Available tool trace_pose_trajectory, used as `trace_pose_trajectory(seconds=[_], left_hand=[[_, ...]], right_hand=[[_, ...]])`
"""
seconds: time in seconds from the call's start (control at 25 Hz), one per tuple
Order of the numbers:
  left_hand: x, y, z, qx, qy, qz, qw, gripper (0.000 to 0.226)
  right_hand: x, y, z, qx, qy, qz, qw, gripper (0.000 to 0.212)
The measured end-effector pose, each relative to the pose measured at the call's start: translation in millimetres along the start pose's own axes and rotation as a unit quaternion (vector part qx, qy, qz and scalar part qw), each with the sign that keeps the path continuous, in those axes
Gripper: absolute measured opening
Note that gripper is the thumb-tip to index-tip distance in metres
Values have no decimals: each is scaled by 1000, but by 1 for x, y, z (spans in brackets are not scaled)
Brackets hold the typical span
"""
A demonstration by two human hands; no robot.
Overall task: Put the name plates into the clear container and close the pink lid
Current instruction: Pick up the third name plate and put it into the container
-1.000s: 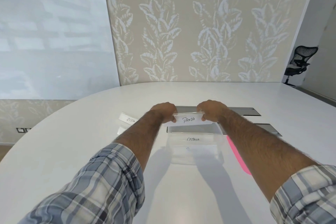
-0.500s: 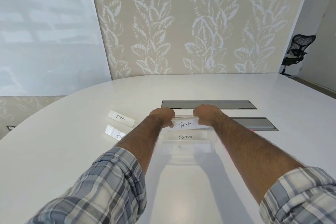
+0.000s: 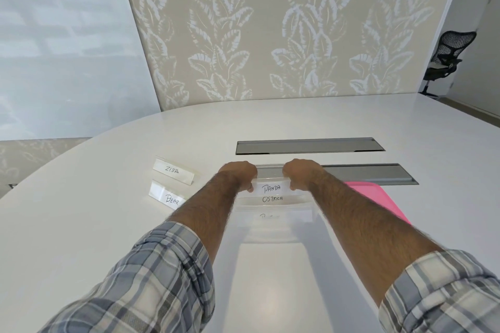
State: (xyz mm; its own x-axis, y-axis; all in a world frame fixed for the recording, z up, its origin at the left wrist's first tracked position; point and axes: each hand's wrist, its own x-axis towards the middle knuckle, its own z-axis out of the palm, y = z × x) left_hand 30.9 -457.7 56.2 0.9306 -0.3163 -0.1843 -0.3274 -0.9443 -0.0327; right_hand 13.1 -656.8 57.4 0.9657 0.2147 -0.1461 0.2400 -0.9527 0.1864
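Both hands grip one name plate, the PANDA plate [image 3: 271, 188]: the left hand [image 3: 239, 173] is curled round its left end, the right hand [image 3: 301, 172] round its right end, knuckles up, fingers tucked out of sight behind the plate. Just under the hands, on the near side, sits the clear container [image 3: 273, 224], and the PANDA plate is held at its far rim. Directly below it, inside the container, the OSTRICH plate [image 3: 272, 199] stands, with another plate nearer whose writing is too faint to read. Beside the right forearm, partly hidden by it, the pink lid [image 3: 370, 196] lies flat on the table [image 3: 270, 292]. Off to the left of the left hand lie two more plates: the BEAR plate [image 3: 168, 197] close to the forearm, the ZEBRA plate [image 3: 173, 170] just beyond it. Past the knuckles, two grey slots [image 3: 308, 145] are set into the tabletop.
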Motion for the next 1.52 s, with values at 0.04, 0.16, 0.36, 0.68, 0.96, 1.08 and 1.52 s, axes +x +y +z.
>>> trace_pose_trajectory(seconds=[0.04,0.16,0.36,0.68,0.96,1.08,1.52], left_hand=[[0,1,1,3,-4,0,1000,40],[1,4,4,12,-13,5,1000,41],[1,8,7,30,-25,16,999,42],[1,14,9,48,-25,21,998,41],[-5,11,13,47,-15,29,998,45],[-10,5,10,32,5,33,999,46],[-69,-58,-21,-37,146,42,988,66]], right_hand=[[1,0,1,-1,-2,-2,1000,38],[5,0,4,-4,-11,-3,1000,38],[7,-1,9,5,-34,-1,999,42],[8,0,11,6,-51,3,999,41],[0,-7,16,-9,-31,8,999,36],[-8,-10,5,4,-18,10,1000,34],[-29,-51,-45,63,77,18,995,45]])
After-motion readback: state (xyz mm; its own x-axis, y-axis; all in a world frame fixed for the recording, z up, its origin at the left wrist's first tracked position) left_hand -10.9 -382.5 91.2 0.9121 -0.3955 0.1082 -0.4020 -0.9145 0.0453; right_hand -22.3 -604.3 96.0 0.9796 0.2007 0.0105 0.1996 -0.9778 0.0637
